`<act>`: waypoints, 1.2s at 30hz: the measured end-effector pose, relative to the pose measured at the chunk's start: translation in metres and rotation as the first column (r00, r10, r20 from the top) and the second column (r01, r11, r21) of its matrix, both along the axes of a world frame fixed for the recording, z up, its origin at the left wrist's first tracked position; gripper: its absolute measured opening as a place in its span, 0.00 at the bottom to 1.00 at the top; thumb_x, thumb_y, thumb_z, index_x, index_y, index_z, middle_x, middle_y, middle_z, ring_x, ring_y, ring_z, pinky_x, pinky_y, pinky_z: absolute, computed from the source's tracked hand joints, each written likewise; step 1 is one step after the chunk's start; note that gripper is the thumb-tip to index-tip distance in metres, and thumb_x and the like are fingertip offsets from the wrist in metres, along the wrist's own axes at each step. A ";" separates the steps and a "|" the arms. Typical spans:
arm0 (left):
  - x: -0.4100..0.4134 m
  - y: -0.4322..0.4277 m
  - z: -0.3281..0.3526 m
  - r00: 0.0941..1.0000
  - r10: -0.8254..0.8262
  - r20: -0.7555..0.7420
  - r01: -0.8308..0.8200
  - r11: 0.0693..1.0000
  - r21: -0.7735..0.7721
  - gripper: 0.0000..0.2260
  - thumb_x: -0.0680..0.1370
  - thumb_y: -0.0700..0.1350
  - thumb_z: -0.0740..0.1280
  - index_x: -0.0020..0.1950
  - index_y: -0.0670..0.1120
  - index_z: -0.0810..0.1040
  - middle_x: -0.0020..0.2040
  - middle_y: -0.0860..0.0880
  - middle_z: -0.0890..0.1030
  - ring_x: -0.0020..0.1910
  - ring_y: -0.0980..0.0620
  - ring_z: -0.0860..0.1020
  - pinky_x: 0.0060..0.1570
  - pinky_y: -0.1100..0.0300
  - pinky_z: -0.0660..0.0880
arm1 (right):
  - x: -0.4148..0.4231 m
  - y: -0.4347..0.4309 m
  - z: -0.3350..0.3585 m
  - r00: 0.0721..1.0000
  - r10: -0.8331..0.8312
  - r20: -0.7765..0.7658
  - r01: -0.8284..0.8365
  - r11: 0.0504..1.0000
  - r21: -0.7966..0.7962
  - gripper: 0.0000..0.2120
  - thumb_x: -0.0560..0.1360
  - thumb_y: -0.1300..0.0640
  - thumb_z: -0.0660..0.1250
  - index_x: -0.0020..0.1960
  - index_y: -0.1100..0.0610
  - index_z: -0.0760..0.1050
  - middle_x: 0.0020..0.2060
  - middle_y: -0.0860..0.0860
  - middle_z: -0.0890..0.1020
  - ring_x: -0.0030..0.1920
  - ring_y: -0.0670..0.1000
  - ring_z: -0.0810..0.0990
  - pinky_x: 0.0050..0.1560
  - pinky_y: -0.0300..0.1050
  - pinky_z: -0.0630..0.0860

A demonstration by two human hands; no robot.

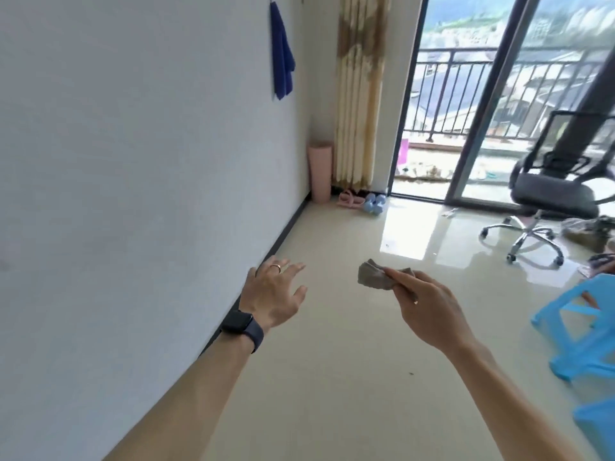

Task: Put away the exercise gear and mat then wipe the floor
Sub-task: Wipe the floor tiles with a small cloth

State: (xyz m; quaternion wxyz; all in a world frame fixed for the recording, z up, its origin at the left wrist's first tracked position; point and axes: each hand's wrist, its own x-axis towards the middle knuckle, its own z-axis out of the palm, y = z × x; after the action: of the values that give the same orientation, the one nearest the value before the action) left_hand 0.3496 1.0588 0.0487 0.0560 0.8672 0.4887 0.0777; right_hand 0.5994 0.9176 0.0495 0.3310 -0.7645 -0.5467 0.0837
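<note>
At centre frame, the right hand pinches a crumpled grey cloth above the floor; the left hand hovers with fingers spread. The rolled pink mat stands upright in the far corner.

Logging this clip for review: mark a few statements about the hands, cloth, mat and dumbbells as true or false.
1. The right hand holds a grey cloth. True.
2. The left hand grips a dumbbell. False: it is open and holds nothing.
3. The pink mat stands upright beside the curtain. True.
4. The blue dumbbells lie right beside the left hand. False: they lie far off, at the foot of the curtain.
</note>
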 end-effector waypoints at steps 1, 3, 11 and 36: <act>0.032 0.004 0.015 1.000 -0.026 0.015 0.026 0.999 0.021 0.23 0.80 0.60 0.58 0.75 0.59 0.66 0.76 0.51 0.68 0.77 0.49 0.60 0.72 0.49 0.61 | 0.026 -0.001 0.010 1.000 -0.021 0.000 0.021 0.999 0.024 0.18 0.81 0.53 0.61 0.67 0.37 0.74 0.47 0.39 0.77 0.50 0.47 0.75 0.52 0.45 0.73; 0.091 0.007 0.042 0.995 -0.091 0.032 0.090 0.995 0.049 0.23 0.80 0.60 0.59 0.75 0.59 0.66 0.76 0.51 0.68 0.78 0.49 0.60 0.73 0.48 0.60 | 0.074 -0.009 0.029 0.997 -0.081 -0.004 0.081 0.993 0.081 0.18 0.81 0.54 0.62 0.67 0.38 0.75 0.46 0.38 0.75 0.49 0.46 0.73 0.51 0.43 0.71; 0.309 0.032 0.109 0.911 -0.409 0.060 0.393 0.901 0.183 0.22 0.80 0.60 0.60 0.75 0.62 0.67 0.76 0.55 0.68 0.77 0.51 0.60 0.75 0.46 0.58 | 0.228 -0.052 0.069 0.934 -0.357 0.029 0.340 0.910 0.235 0.17 0.81 0.57 0.63 0.66 0.41 0.77 0.49 0.39 0.79 0.50 0.48 0.77 0.48 0.43 0.74; 0.866 0.150 0.027 0.427 -0.904 -0.017 0.902 0.425 0.072 0.22 0.79 0.63 0.56 0.73 0.64 0.68 0.75 0.57 0.70 0.75 0.52 0.64 0.73 0.49 0.61 | 0.593 -0.016 -0.008 0.392 -0.920 -0.001 0.915 0.390 0.101 0.16 0.78 0.56 0.65 0.63 0.40 0.79 0.56 0.41 0.82 0.59 0.50 0.78 0.58 0.49 0.77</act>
State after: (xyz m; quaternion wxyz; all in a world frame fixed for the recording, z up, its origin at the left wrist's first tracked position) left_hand 1.2157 1.2090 0.0756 0.0643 0.9944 -0.0550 0.0635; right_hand 1.1922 0.9012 0.0419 0.3391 -0.9264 -0.0472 -0.1567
